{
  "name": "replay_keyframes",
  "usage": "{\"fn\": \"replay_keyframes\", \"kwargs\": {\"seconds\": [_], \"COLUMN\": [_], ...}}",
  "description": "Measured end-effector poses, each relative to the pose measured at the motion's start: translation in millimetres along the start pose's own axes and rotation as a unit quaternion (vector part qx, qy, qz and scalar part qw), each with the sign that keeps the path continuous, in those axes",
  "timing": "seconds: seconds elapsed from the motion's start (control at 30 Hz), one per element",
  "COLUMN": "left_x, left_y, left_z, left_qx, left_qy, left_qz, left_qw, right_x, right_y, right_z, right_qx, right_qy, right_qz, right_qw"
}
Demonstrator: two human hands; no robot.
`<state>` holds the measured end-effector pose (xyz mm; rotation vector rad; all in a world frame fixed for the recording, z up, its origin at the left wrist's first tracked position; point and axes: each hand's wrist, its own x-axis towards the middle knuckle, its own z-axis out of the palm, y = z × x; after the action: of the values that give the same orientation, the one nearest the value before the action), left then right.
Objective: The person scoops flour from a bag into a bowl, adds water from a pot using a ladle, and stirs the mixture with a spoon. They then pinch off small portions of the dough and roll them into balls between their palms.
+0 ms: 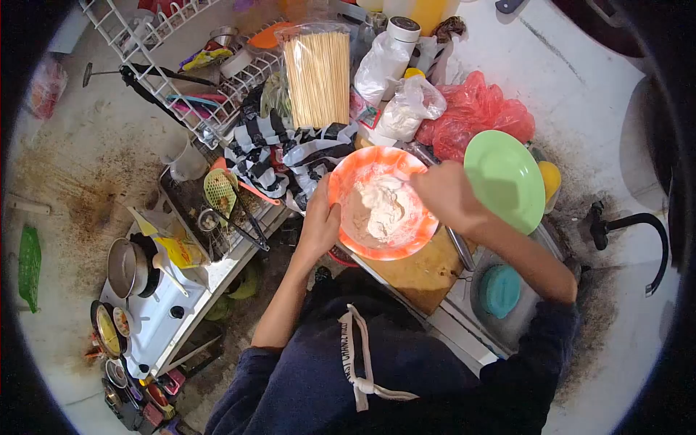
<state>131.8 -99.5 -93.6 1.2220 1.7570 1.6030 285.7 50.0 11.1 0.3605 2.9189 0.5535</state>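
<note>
An orange-and-white bowl [349,235] with a wavy rim stands on a wooden board [423,279], holding a pale, floury mixture [386,210]. My left hand [320,217] grips the bowl's left rim, thumb over the edge. Over the right side of the bowl, my right hand [451,194] is closed with its fingers turned down; whatever it holds is hidden. A metal utensil [460,249] lies on the board below my right hand. Behind my right hand rests a light green plate [505,181].
A sink with a teal bowl [500,291] is at right, near a black faucet [638,221]. Behind the bowl are a pack of skewers [317,80], a red plastic bag [471,112] and a bag of white powder [407,109]. A stove [156,319] with pans stands at left.
</note>
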Motion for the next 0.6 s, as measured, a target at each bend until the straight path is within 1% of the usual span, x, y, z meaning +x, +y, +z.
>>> {"fn": "replay_keyframes", "kwargs": {"seconds": [0.07, 0.1, 0.17, 0.2, 0.23, 0.3, 0.37, 0.43, 0.5, 0.53, 0.57, 0.6], "left_x": [-1.1, -1.4, -1.3, -2.2, -2.5, -3.6, -2.8, -3.0, -3.4, -3.1, -3.8, -4.4], "left_y": [-0.5, 1.6, 1.2, -1.1, -2.3, -0.9, -1.2, -5.1, 2.1, 5.1, 3.7, 1.2], "left_z": [-0.5, -2.5, -0.7, 2.7, 4.3, 3.4, 3.8, 3.6, 2.4, 1.4, 2.4, 4.5], "left_qx": [-0.005, -0.004, -0.005, -0.002, 0.002, -0.002, -0.006, 0.004, 0.003, 0.003, 0.004, -0.008], "left_qy": [0.006, -0.01, -0.026, 0.008, 0.043, 0.042, 0.039, 0.03, 0.026, 0.027, 0.028, 0.041], "left_qz": [0.0, -0.017, -0.031, -0.022, -0.012, -0.015, -0.016, -0.015, -0.012, -0.01, -0.01, -0.008], "left_qw": [1.0, 1.0, 0.999, 1.0, 0.999, 0.999, 0.999, 0.999, 1.0, 1.0, 1.0, 0.999], "right_x": [2.5, -1.2, -9.8, -16.4, -18.2, -24.4, -19.6, -9.1, 0.0, 3.8, 2.5, -0.6], "right_y": [-19.9, -24.7, -31.4, -35.2, -31.1, -21.1, 0.4, 10.7, 9.7, 7.9, 7.4, 5.2], "right_z": [-3.2, -4.3, -8.4, -9.1, -10.9, -20.7, -37.5, -40.2, -32.9, -26.4, -24.3, -24.6], "right_qx": [0.037, 0.038, 0.067, 0.033, 0.032, 0.032, 0.045, 0.058, -0.003, -0.051, -0.05, -0.057], "right_qy": [0.017, 0.016, -0.005, -0.007, -0.007, 0.015, 0.033, 0.052, 0.062, 0.075, 0.077, 0.018], "right_qz": [-0.033, -0.033, -0.087, -0.133, -0.136, -0.206, -0.208, -0.209, -0.098, -0.072, -0.073, -0.06], "right_qw": [0.999, 0.999, 0.994, 0.99, 0.99, 0.978, 0.977, 0.975, 0.993, 0.993, 0.993, 0.996]}}
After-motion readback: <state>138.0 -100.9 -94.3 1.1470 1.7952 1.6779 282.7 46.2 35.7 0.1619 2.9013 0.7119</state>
